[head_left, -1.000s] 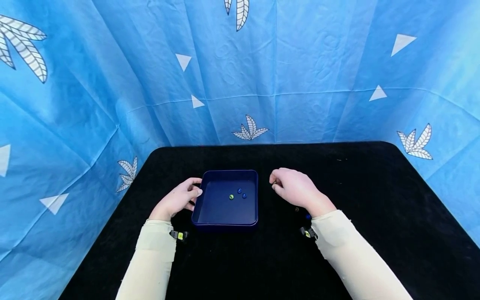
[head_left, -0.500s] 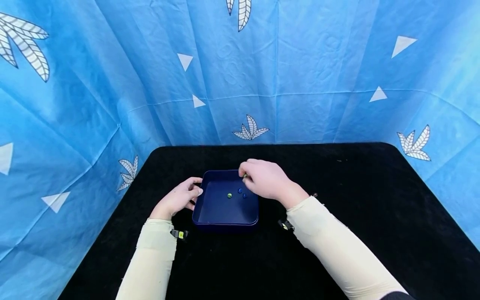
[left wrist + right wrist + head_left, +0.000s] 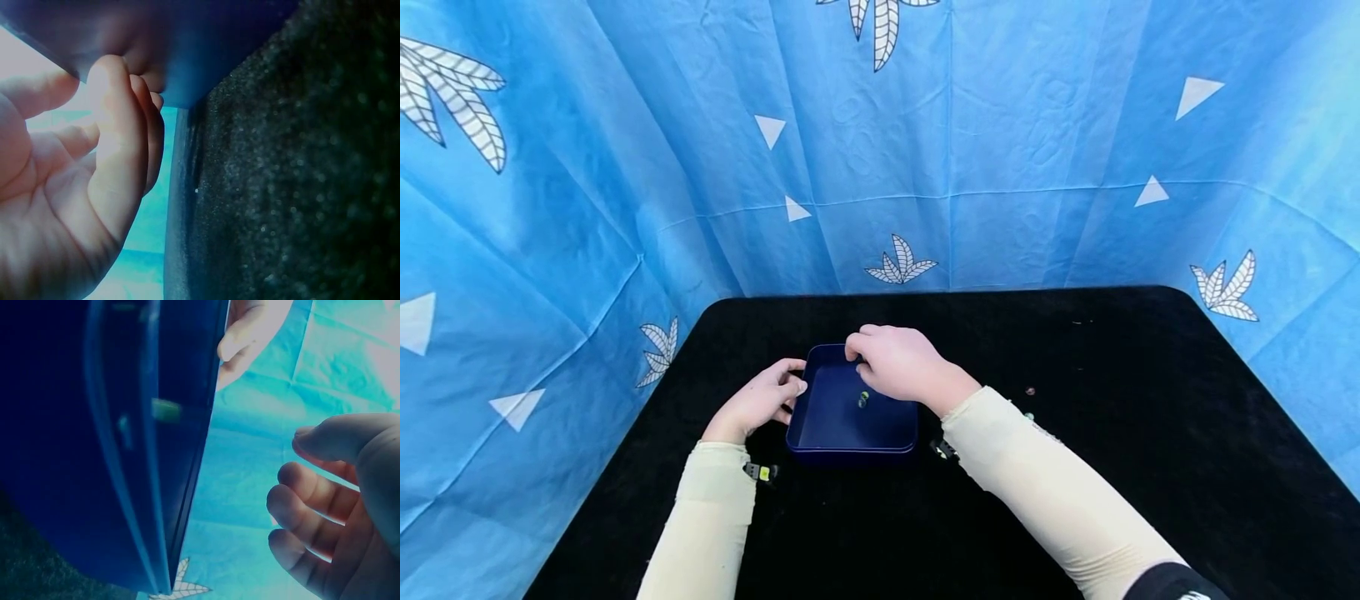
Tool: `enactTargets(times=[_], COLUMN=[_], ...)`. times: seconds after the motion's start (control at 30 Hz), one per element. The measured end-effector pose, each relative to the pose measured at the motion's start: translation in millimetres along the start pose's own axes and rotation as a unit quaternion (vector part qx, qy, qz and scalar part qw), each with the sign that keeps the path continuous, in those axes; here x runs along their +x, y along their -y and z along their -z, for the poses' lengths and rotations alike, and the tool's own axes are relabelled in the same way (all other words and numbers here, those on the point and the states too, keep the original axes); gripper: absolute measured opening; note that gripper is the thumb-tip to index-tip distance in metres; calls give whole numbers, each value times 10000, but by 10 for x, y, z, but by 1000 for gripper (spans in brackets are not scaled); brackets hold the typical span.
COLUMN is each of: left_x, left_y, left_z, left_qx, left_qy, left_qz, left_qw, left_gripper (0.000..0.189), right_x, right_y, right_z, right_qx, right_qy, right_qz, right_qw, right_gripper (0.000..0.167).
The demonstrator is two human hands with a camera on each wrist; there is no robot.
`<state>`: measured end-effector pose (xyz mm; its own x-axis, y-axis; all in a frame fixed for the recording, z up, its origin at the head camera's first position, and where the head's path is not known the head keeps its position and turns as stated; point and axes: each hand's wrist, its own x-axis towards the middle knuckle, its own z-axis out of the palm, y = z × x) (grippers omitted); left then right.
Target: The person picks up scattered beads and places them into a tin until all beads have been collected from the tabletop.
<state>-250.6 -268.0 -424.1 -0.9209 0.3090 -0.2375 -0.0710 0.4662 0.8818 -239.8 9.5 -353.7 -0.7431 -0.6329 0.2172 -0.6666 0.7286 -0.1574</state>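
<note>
A shallow, square dark blue tray stands on the black tabletop. At its left side my left hand grips the wall, thumb at the rim and fingers against the outside; the left wrist view shows those fingers touching the tray. Above the back right part of the tray hovers my right hand. In the right wrist view, its loosely bent fingers and thumb stand apart with nothing between them. Inside the tray, a green marble shows beside a blurred, paler one.
A reddish marble lies on the black cloth right of the tray. Close by, a pale green marble is partly hidden at the right sleeve. A blue patterned curtain hangs behind the table.
My right hand has moved left from beside the tray to above it, and its fingers have parted. Another small marble now shows near the green one. My left hand stays put.
</note>
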Motion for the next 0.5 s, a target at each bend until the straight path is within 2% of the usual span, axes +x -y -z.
enactTargets(times=[0.23, 0.3, 0.37, 0.47, 0.5], left_x=[8, -48, -63, -67, -37], left_y=[-21, -106, -130, -126, -77], left_z=[12, -6, -14, -20, -15], left_qx=[67, 36, 22, -36, -36], left_qy=[23, 34, 22, 3, -19], left_qz=[67, 76, 91, 62, 56], left_qw=[10000, 10000, 10000, 10000, 10000], left_gripper=[50, 49, 49, 50, 50], right_x=[-56, -77, -103, -146, -159], right_y=[-117, -150, -178, -224, -242], right_z=[6, 16, 33, 60, 67], right_qx=[16, 39, 99, 203, 227], right_qy=[-166, -243, -256, -243, -228], right_qz=[-81, -76, -86, -140, -173], right_qw=[9998, 9997, 9996, 9994, 9993], right_gripper=[15, 13, 11, 9, 9])
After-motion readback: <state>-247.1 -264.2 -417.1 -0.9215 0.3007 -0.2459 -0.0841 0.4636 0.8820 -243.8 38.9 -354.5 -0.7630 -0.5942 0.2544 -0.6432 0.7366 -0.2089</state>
